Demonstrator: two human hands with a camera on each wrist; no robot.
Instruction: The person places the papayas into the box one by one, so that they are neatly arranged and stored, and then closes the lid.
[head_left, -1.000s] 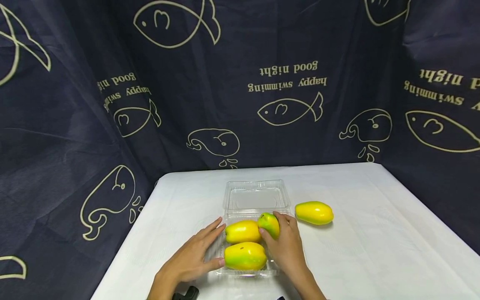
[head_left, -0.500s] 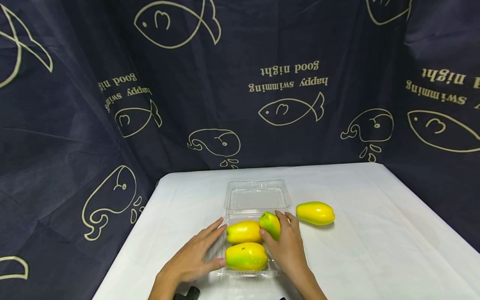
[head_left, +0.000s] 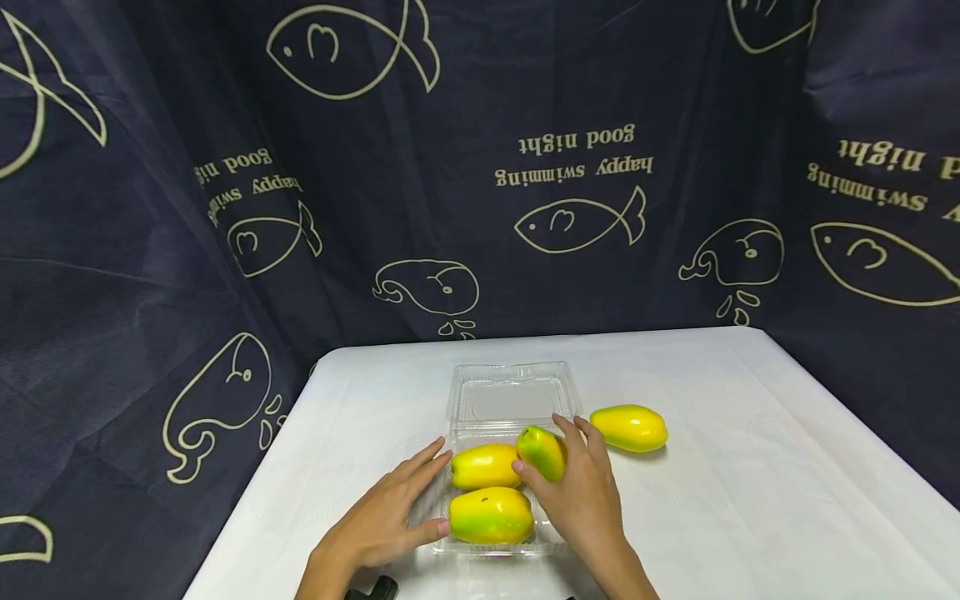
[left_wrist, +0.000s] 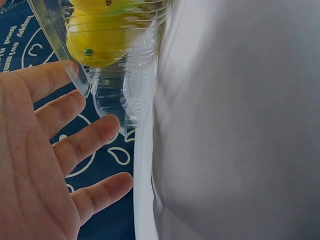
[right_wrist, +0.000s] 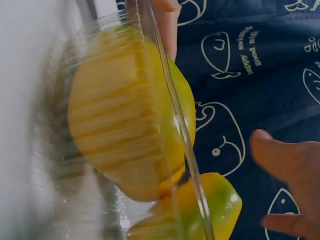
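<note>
A clear plastic clamshell box (head_left: 499, 550) lies with its lid opened back. Two yellow papayas lie in it crosswise, a front papaya (head_left: 491, 515) and a back papaya (head_left: 483, 467). A third, greener-ended papaya (head_left: 542, 452) leans at the box's right side, tilted up. My right hand (head_left: 581, 492) is spread beside this tilted papaya; in the right wrist view its digits stand apart from the papaya's green end (right_wrist: 222, 205). My left hand (head_left: 382, 512) lies along the box's left side, fingers straight; the left wrist view shows fingertips (left_wrist: 67, 72) at the plastic wall.
Another yellow papaya (head_left: 630, 427) lies on the white tablecloth (head_left: 720, 500), right of the lid (head_left: 513, 396). A dark curtain with fish drawings (head_left: 480, 167) hangs behind the table. A small black object (head_left: 375, 590) shows below the left hand.
The right hand's fingers have spread and eased off the tilted papaya, shifting slightly right. That papaya leans a little further right. The left hand has stayed where it was.
</note>
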